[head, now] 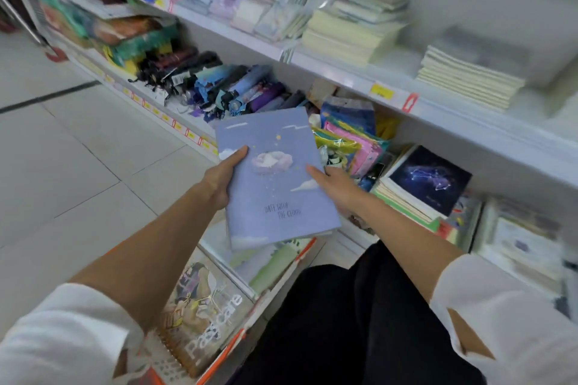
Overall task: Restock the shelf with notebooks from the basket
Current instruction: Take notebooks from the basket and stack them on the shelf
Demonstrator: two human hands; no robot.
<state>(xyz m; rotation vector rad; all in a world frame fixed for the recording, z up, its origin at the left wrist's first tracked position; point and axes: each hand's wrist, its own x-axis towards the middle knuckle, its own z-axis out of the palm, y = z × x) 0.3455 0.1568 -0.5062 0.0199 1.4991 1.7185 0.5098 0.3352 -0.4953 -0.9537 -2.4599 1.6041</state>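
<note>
Nearest, the orange-rimmed basket (304,251) holds a spiral notebook (200,316) lying flat. Above it, 2 hands hold the lilac cloud notebook (275,194) in the air. The left grip (222,180) clasps its left edge, thumb on the cover, and the right grip (336,186) pinches its right edge. Beyond, the shelf (469,131) carries a stack topped by a constellation notebook (430,180).

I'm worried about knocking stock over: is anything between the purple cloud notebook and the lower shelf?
Nothing visible hangs between them. The left hand and right hand hold the purple notebook just before the lower shelf, but the nearest spots there are taken by colourful packets and a constellation notebook stack.
</note>
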